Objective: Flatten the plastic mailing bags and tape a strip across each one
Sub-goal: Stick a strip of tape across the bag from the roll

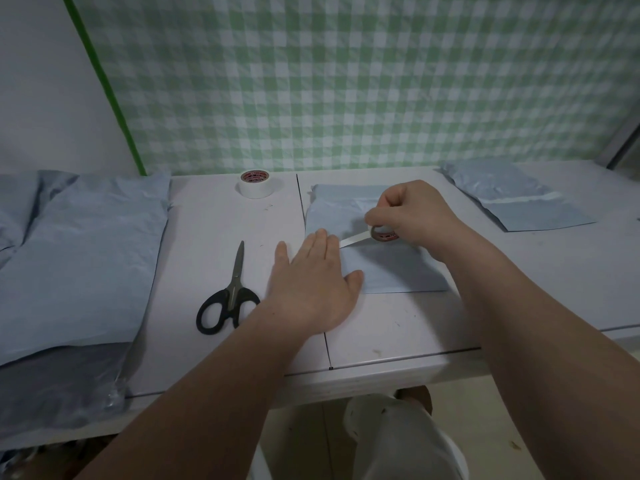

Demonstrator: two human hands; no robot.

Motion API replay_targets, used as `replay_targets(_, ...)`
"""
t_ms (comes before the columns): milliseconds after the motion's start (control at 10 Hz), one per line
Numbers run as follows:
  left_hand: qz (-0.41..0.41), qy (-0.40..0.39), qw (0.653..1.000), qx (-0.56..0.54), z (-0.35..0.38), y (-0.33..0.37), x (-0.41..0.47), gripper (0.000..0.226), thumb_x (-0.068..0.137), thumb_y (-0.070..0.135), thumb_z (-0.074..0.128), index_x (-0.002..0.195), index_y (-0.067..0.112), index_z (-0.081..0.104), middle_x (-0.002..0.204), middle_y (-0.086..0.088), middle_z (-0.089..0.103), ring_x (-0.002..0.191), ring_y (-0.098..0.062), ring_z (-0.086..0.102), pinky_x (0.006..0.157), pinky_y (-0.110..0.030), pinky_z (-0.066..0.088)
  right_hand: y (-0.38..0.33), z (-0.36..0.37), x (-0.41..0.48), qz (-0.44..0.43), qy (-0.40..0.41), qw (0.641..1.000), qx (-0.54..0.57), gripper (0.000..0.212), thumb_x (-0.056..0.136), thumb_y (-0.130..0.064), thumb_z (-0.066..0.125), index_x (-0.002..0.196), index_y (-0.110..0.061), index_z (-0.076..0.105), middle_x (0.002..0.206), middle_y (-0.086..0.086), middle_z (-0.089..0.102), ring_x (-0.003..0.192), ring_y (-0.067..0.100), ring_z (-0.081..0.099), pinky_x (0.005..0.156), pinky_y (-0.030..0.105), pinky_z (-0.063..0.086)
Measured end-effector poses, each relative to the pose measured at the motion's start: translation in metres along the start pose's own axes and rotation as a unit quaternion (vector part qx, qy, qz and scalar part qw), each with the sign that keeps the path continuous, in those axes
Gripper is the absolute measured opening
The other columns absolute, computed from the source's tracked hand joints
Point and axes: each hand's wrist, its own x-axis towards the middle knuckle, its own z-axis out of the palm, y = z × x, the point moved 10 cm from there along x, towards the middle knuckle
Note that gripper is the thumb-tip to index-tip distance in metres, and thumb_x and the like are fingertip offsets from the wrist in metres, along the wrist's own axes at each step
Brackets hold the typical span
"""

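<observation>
Bag (pixel 398 268): pale blue plastic mailer, lying flat at centre of frame, right of the table's seam. Its flap end points toward the top of the frame.

Left hand (pixel 311 282): flat, palm down, fingers straight and close together. The fingertips lie on the bag's left edge, over the end of the strip; the thumb rests on the bag's lower left corner. It holds nothing.

Right hand (pixel 412 216): fingers curled, gripping the roll above the middle of the bag.

Roll (pixel 382 234): small tape roll with a red-printed core, held in the right hand just over the bag.

Strip (pixel 353 240): white tape drawn out leftward from the roll, running to the left hand's fingertips across the bag. Whether it has stuck down cannot be told.

Big roll (pixel 256 184): wide white tape with a red label, lying flat at the table's back edge, upper centre-left, apart from the bag.

Scissors (pixel 227 296): black handles, blades closed and pointing toward the top of the frame, just left of the left hand.

Stack (pixel 79 258): pile of blue mailers, left side of frame, with a dark wrapped bundle under its near end.

Far bag (pixel 519 199): blue mailer with a white band across it, upper right, well apart from the hands.

Table (pixel 381 323): white, seamed, with scuff marks.

Cloth (pixel 346 81): green-and-white check, hanging behind the table.
</observation>
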Motion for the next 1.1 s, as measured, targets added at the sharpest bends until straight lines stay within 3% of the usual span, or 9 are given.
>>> replay_targets(200,0.001,0.003,1.0,0.002,0.0,0.0,0.0,0.068,0.098,0.051,0.013,0.151,0.012,-0.002,0.16,-0.002,-0.008,0.146,-0.014,-0.008,0.117,-0.051,-0.005,-0.002,0.001,0.001,0.018,0.0,0.998,-0.063,0.036,0.072,-0.013,0.067,0.046,-0.014,0.042,0.05,0.001,0.043,0.054,0.015,0.04,0.057,0.03,0.035)
replay_targets(600,-0.001,0.003,1.0,-0.002,0.0,0.0,-0.001,0.068,0.098,0.051,0.013,0.152,0.013,-0.001,0.16,-0.001,-0.008,0.146,-0.014,-0.008,0.116,-0.051,-0.006,0.003,0.003,-0.001,0.027,-0.01,0.982,-0.187,0.023,0.073,-0.018,0.065,0.053,-0.015,0.055,0.065,0.002,0.062,0.065,0.017,0.055,0.065,0.031,0.047)
replay_targets(800,-0.001,0.002,1.0,0.003,0.0,0.0,0.0,0.068,0.098,0.052,0.012,0.152,0.013,-0.002,0.16,-0.001,-0.008,0.146,-0.014,-0.008,0.116,-0.051,-0.006,0.003,0.009,0.0,0.038,-0.034,0.974,-0.221,0.018,0.071,-0.016,0.063,0.054,-0.016,0.056,0.056,-0.002,0.058,0.061,0.016,0.054,0.062,0.026,0.044)
replay_targets(1100,-0.002,0.001,1.0,0.007,0.0,0.001,0.001,0.065,0.098,0.05,0.012,0.152,0.017,-0.002,0.16,-0.002,-0.009,0.146,-0.015,-0.009,0.116,-0.053,-0.007,-0.003,0.017,-0.002,0.017,-0.038,0.957,-0.286,0.014,0.076,-0.02,0.062,0.063,-0.021,0.057,0.066,-0.006,0.053,0.079,0.019,0.054,0.069,0.028,0.037)
